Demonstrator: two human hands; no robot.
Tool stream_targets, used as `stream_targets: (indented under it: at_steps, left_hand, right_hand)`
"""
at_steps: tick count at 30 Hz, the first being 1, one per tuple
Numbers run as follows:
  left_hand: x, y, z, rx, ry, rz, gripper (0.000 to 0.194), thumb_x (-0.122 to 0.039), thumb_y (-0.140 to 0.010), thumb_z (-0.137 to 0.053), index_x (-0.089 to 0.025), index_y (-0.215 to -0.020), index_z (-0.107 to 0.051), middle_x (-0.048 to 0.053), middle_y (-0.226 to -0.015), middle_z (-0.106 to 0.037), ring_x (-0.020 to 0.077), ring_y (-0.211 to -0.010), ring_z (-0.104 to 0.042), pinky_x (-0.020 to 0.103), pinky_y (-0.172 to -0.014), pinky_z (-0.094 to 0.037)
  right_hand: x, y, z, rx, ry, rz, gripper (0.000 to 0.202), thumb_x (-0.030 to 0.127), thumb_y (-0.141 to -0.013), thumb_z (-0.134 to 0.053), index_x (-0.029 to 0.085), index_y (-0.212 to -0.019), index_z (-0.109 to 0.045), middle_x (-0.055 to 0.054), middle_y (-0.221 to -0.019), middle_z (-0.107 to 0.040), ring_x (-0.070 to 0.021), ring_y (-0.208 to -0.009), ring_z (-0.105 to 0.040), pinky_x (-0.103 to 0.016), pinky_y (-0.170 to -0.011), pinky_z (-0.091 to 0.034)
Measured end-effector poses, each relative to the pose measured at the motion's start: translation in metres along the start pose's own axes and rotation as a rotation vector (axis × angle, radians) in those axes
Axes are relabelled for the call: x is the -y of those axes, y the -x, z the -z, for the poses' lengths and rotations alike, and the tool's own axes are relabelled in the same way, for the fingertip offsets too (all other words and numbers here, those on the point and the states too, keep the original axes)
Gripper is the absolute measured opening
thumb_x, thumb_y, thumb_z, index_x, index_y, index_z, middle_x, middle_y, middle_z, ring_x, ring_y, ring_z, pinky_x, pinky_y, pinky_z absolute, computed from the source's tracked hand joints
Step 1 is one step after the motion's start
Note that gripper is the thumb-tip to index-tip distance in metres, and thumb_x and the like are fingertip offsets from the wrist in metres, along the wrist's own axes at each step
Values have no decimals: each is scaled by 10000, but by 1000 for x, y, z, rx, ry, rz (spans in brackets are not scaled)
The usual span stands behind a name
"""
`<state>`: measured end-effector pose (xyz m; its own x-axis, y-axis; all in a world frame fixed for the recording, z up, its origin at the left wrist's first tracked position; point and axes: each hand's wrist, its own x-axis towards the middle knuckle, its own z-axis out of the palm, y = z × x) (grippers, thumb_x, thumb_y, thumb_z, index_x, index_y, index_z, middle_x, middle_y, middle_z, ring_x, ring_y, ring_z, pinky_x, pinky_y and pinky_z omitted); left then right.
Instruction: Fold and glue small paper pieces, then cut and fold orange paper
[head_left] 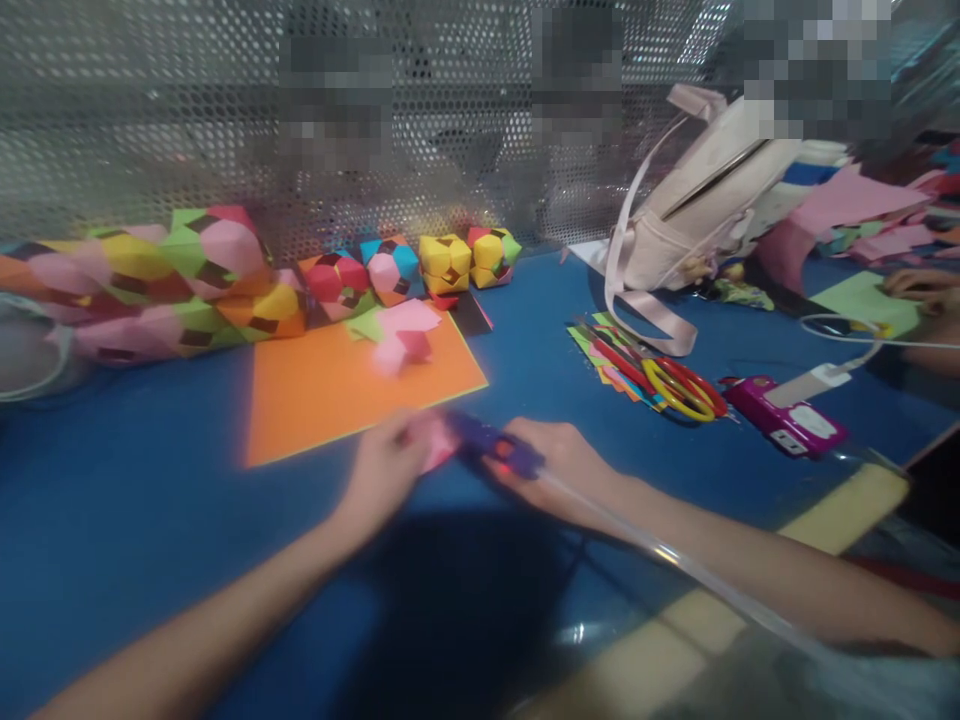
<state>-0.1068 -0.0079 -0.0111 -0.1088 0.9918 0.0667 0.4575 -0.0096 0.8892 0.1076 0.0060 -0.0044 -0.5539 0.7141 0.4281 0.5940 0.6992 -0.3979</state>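
Near the middle of the blue table [150,530], my left hand [386,460] pinches a small folded pink paper piece [439,443]. My right hand [551,460] is closed around a dark blue glue gun [480,440] with a small red light and a pale cord. The gun's tip is at the pink piece; motion blur hides whether they touch. Just beyond my hands lies an orange sheet [322,390], with pink and green folded pieces [405,330] on its far part.
Colourful folded paper balls [217,250] line the back left, beside a clear container [30,350]. On the right are scissors [679,390] on paper strips, a purple power strip [795,420], a pale bag [697,200] and another person's hand [930,295] near green paper.
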Motion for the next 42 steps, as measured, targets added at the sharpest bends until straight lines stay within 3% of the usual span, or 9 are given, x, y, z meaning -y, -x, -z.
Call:
stream_targets:
  at_steps: [30, 42]
  left_hand:
    - [-1, 0, 0, -6, -34, 12, 143, -193, -711, -497, -173, -728, -637, -32, -638, -550, 123, -587, -440, 240, -585, -363]
    - [-6, 2, 0, -30, 45, 87, 168, -205, -704, -539, -174, -784, -683, -5, -659, -613, 149, -611, -504, 235, -538, -377]
  right_hand:
    - [3, -1, 4, 7, -56, -80, 187, 326, -850, -535, 173, -749, -570, -29, -642, -642, -117, -511, -559, -219, -508, -369]
    - [7, -3, 8, 81, -91, -151, 167, 326, -836, -555, 180, -757, -573, -41, -676, -657, -136, -548, -580, -241, -538, -405]
